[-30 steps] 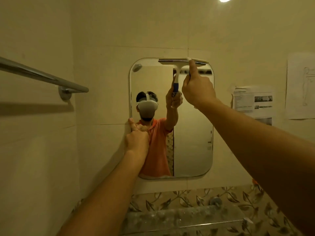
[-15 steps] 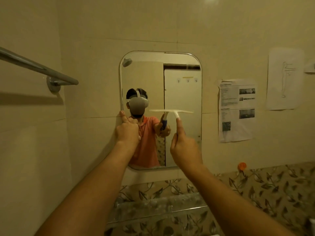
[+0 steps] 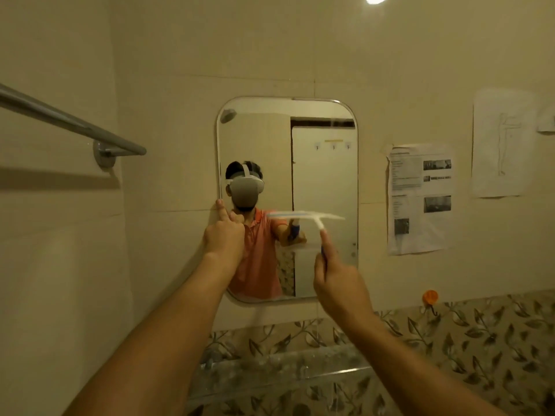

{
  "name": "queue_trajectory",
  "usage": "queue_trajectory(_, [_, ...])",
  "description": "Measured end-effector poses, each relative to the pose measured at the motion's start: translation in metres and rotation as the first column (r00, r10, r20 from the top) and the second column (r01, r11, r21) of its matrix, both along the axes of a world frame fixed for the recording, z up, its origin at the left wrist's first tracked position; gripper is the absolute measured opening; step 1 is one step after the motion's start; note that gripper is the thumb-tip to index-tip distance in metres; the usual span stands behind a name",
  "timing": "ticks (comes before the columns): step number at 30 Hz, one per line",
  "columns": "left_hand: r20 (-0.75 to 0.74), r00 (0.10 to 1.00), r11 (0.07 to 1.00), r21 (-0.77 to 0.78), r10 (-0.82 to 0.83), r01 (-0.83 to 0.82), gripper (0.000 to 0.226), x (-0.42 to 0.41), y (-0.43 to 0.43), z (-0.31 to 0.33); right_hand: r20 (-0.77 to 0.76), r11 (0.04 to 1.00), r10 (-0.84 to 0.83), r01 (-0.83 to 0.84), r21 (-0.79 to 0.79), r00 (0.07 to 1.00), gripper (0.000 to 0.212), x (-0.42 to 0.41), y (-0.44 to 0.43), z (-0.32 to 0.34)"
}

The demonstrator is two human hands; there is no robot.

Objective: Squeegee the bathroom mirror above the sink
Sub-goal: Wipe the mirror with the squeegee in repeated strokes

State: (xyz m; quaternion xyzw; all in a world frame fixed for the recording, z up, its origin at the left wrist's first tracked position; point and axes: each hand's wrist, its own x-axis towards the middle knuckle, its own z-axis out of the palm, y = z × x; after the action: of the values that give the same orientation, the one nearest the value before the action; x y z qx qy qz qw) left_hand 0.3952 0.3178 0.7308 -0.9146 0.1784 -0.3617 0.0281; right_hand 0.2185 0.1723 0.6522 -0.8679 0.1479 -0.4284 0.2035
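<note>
The white T-shaped plastic squeegee (image 3: 304, 217) lies mid-height across the rounded wall mirror (image 3: 326, 175), its handle clasped by the right grip (image 3: 339, 283). Its tilted blade could leave streaks. The left grip (image 3: 223, 235), curled round nothing, props a forefinger on the mirror's edge, risking smudges.

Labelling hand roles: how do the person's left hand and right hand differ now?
The left hand touches the rounded wall mirror at its left edge, index finger up, toolless; the right hand grips the white squeegee by its handle. The left hand sits higher than the right hand. Both reach toward the mirror.
</note>
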Motion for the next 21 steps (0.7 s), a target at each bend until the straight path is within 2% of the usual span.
queue_trajectory(3, [0.003, 1.0, 1.0, -0.008, -0.017, 0.017, 0.057, 0.0, 0.001, -0.001, 0.16, 0.999, 0.017, -0.011, -0.041, 0.987, 0.057, 0.011, 0.006, 0.083])
queue_trajectory(5, [0.01, 0.999, 0.999, -0.011, -0.031, 0.031, 0.054, 0.001, 0.001, -0.002, 0.208, 0.994, 0.025, -0.002, -0.108, 0.978, 0.057, 0.021, 0.014, 0.135])
queue_trajectory(10, [0.054, 0.997, 0.998, -0.025, -0.053, 0.054, 0.057, 0.002, 0.004, -0.003, 0.158, 0.989, -0.012, 0.036, -0.146, 0.987, 0.063, 0.053, 0.027, 0.221])
queue_trajectory(15, [0.119, 0.992, 0.999, 0.013, -0.043, 0.042, 0.058, 0.006, 0.003, -0.007, 0.159, 0.991, -0.019, 0.039, -0.127, 0.987, 0.066, 0.064, 0.037, 0.236])
queue_trajectory(21, [0.066, 0.995, 0.997, -0.013, -0.073, 0.074, 0.054, 0.006, 0.006, -0.005, 0.11, 0.995, -0.037, 0.047, -0.093, 0.993, 0.081, 0.053, 0.049, 0.201])
